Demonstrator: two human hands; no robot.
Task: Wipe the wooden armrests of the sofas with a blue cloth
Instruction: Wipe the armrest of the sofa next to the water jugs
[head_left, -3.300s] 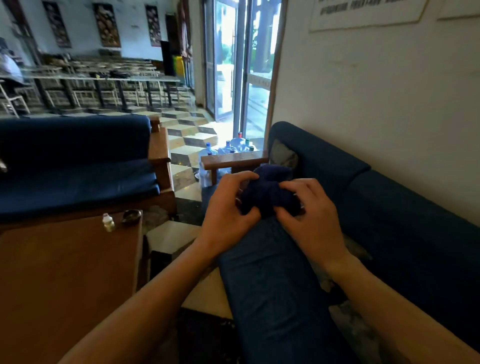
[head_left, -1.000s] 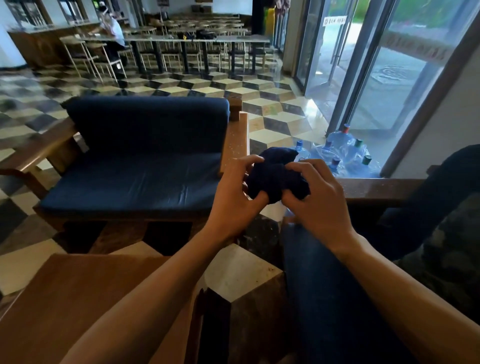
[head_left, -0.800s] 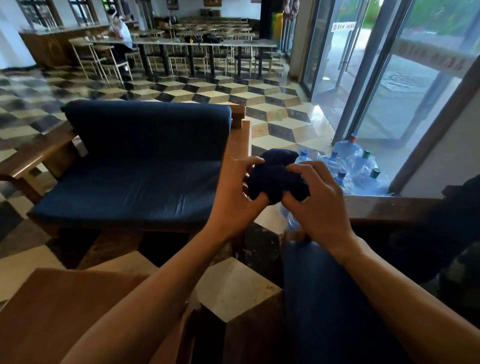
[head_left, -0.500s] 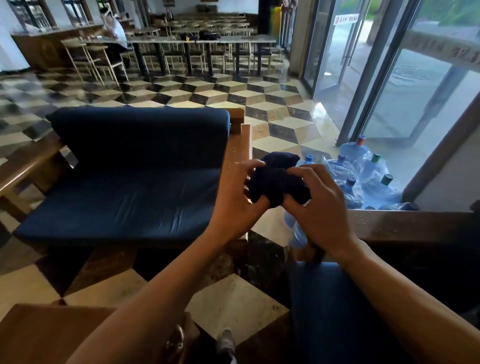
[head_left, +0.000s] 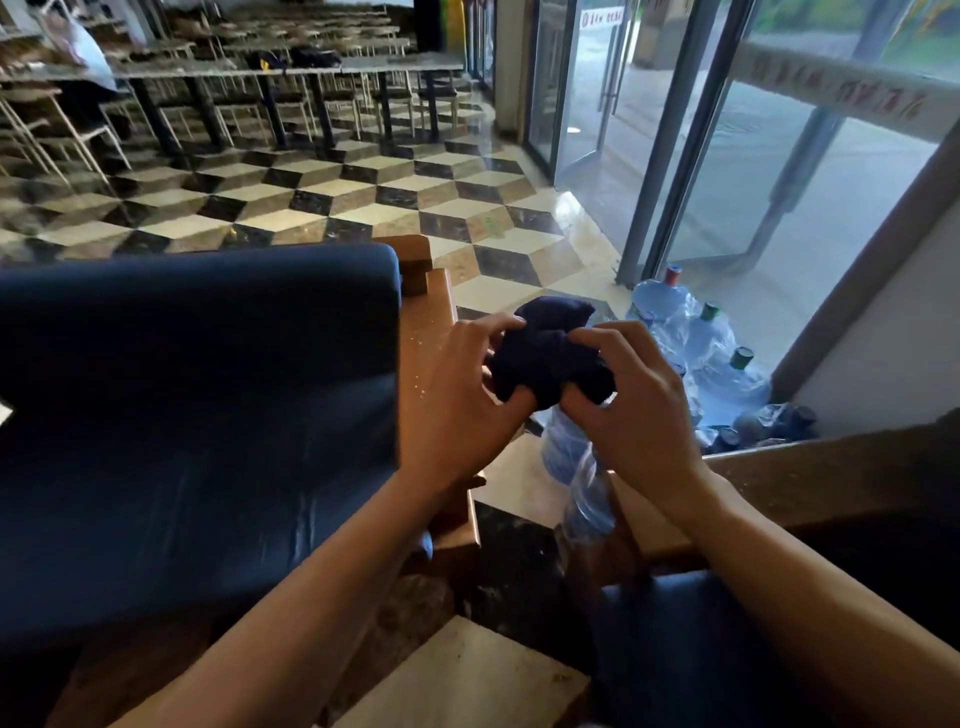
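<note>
Head view nearer armrest (head_left: 427, 332); both hands still bunching cloth (head_left: 545, 358).

gap between armrest (head_left: 434, 332) and armrest (head_left: 810, 473) | blocked: water bottles (head_left: 696, 353)

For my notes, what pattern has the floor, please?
Cube-like tiling in black, cream and tan, head view.

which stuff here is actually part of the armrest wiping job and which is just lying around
For the job:
- dark blue bunched cloth, gripped by left hand and right hand
- speckled wooden armrest of the blue sofa ahead
- wooden armrest of the near sofa

Just lying about:
- clear plastic water jugs by the glass door
- long tables with chairs
</note>
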